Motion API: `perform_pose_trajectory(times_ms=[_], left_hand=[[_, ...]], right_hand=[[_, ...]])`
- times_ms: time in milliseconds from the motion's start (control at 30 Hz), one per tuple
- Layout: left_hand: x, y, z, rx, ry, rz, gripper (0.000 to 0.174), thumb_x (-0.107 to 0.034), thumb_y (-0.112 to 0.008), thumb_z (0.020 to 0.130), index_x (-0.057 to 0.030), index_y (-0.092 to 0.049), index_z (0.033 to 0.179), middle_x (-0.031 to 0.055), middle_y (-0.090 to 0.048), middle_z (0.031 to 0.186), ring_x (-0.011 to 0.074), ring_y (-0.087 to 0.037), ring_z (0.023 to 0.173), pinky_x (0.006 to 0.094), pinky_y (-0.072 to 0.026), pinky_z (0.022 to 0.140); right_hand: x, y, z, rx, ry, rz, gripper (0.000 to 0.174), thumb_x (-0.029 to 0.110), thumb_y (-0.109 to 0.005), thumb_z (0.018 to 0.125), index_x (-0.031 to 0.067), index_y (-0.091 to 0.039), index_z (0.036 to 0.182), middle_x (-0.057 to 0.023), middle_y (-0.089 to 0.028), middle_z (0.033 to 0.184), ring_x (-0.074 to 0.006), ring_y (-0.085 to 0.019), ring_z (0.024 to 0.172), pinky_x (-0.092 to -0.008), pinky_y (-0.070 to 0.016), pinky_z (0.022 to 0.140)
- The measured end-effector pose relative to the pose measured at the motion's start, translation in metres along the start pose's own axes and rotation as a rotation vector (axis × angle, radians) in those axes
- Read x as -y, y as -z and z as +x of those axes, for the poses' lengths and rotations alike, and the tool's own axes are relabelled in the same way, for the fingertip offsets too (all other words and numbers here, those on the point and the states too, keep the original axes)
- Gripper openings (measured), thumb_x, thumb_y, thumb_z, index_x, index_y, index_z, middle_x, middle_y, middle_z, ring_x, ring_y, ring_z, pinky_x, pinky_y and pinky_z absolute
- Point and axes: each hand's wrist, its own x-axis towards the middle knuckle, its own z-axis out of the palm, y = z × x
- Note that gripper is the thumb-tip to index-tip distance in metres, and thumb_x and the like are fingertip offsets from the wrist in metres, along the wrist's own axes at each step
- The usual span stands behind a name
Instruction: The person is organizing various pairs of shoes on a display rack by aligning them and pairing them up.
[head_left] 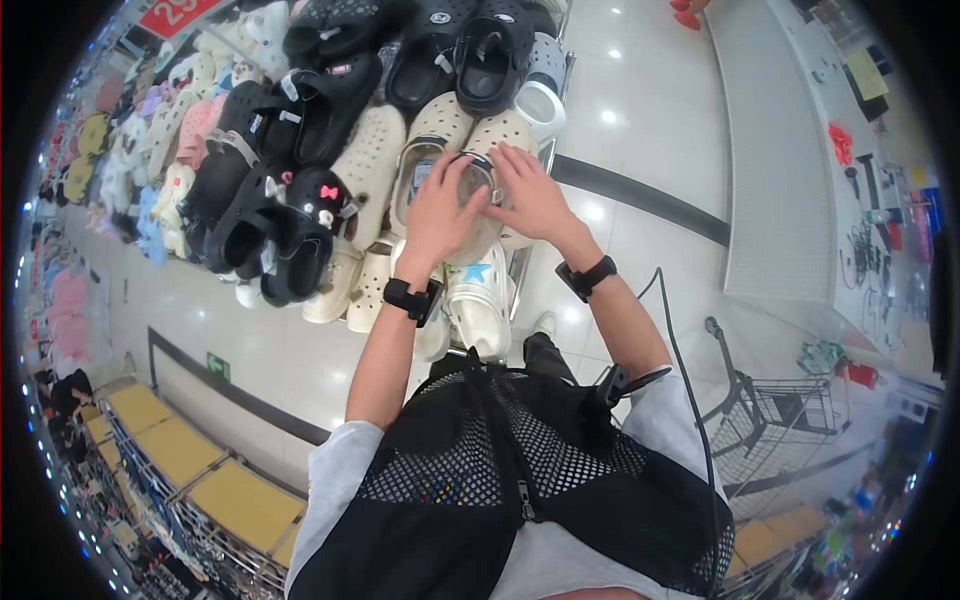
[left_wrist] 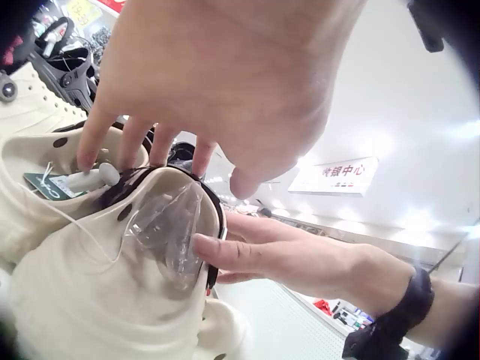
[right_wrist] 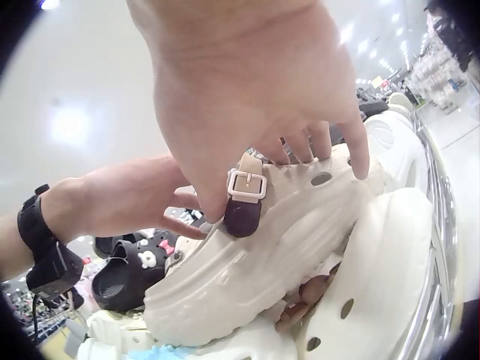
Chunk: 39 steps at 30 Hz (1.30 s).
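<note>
A pair of beige clogs with holes lies at the rack's front; the right-hand clog (head_left: 482, 240) has clear plastic (left_wrist: 166, 229) in its opening and a buckle (right_wrist: 247, 184) on its dark-edged strap. My left hand (head_left: 437, 215) reaches over the clogs from the left, fingers spread and bent slightly downward at the strap, thumb apart. From the right, my right hand (head_left: 535, 205) holds that clog around its side, thumb at the opening's rim. A tag (left_wrist: 56, 185) and a white fastener (left_wrist: 109, 175) show in the neighbouring clog.
Black clogs (head_left: 325, 115) crowd the rack behind and to the left. A white clog with a blue star (head_left: 480, 310) lies nearer my body. The rack's metal edge (right_wrist: 442, 240) runs along the right. A shopping cart (head_left: 785, 405) stands on the floor at right.
</note>
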Motion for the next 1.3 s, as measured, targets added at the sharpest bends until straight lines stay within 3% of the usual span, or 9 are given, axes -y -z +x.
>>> perform_pose_trajectory(times_ms=[200,433,733,833,1000,1100,1233,1300], left_hand=[[-0.016,-0.018,0.010,-0.015,0.162,0.121,0.067,-0.039,-0.075,0.093,-0.0157,-0.047,0.148,0.0155,-0.048,0.151,0.0413,-0.055,0.135,0.0504,-0.0495,0.106],[-0.022,-0.029,0.011,-0.055,0.226,0.112,0.066,-0.029,-0.074,0.093,-0.0163,-0.044,0.150,0.0147,-0.046,0.153,0.0401,-0.052,0.138,0.0491,-0.0485,0.108],[-0.015,-0.030,0.013,-0.062,0.165,0.046,0.064,-0.023,-0.073,0.093,-0.0070,-0.045,0.148,0.0183,-0.046,0.153,0.0394,-0.046,0.143,0.0449,-0.0422,0.116],[-0.024,-0.029,0.012,-0.048,0.199,0.057,0.062,-0.021,-0.071,0.094,-0.0051,-0.045,0.148,0.0213,-0.042,0.158,0.0408,-0.042,0.147,0.0446,-0.0382,0.120],[-0.031,-0.034,0.009,-0.066,0.257,0.082,0.062,-0.019,-0.072,0.095,-0.0037,-0.045,0.148,0.0228,-0.036,0.164,0.0409,-0.038,0.150,0.0448,-0.0348,0.122],[-0.030,-0.041,0.008,-0.130,0.257,0.059,0.061,-0.018,-0.072,0.094,-0.0037,-0.045,0.147,0.0227,-0.036,0.164,0.0404,-0.038,0.150,0.0446,-0.0343,0.123],[-0.038,-0.053,0.010,-0.233,0.386,-0.035,0.063,-0.013,-0.073,0.086,-0.0080,-0.049,0.144,0.0204,-0.039,0.161,0.0416,-0.034,0.152,0.0483,-0.0316,0.125],[-0.043,-0.056,0.008,-0.263,0.446,-0.052,0.065,-0.013,-0.074,0.082,-0.0104,-0.050,0.142,0.0175,-0.040,0.162,0.0421,-0.032,0.153,0.0497,-0.0305,0.125]], right_hand=[[-0.021,-0.003,-0.007,0.037,0.069,0.062,0.099,0.052,-0.079,0.083,0.0048,-0.037,0.159,-0.0174,-0.036,0.166,-0.0360,-0.036,0.152,-0.0482,-0.0454,0.115],[-0.025,0.003,-0.004,0.137,0.052,0.083,0.100,0.049,-0.081,0.082,0.0093,-0.035,0.160,-0.0160,-0.035,0.167,-0.0327,-0.033,0.154,-0.0546,-0.0468,0.112],[-0.037,0.018,0.001,0.212,0.102,0.090,0.100,0.037,-0.088,0.075,0.0088,-0.038,0.157,-0.0154,-0.037,0.164,-0.0317,-0.036,0.152,-0.0554,-0.0495,0.109],[-0.044,0.023,0.007,0.208,0.150,0.131,0.094,0.028,-0.087,0.073,0.0076,-0.043,0.154,-0.0150,-0.042,0.161,-0.0320,-0.042,0.147,-0.0521,-0.0518,0.107],[-0.065,0.037,0.026,0.201,0.314,0.143,0.065,0.004,-0.072,0.078,0.0060,-0.055,0.142,-0.0102,-0.057,0.142,-0.0317,-0.052,0.134,-0.0470,-0.0522,0.102],[-0.080,0.041,0.037,0.122,0.492,0.005,0.058,0.000,-0.067,0.080,0.0063,-0.057,0.137,-0.0091,-0.059,0.136,-0.0311,-0.054,0.130,-0.0444,-0.0499,0.101],[-0.093,0.046,0.056,0.140,0.644,0.036,0.053,0.007,-0.070,0.082,0.0066,-0.059,0.134,-0.0089,-0.058,0.135,-0.0293,-0.054,0.130,-0.0432,-0.0479,0.101],[-0.101,0.051,0.066,0.223,0.531,0.254,0.044,0.014,-0.075,0.084,0.0044,-0.064,0.126,-0.0112,-0.062,0.127,-0.0305,-0.059,0.123,-0.0425,-0.0504,0.097]])
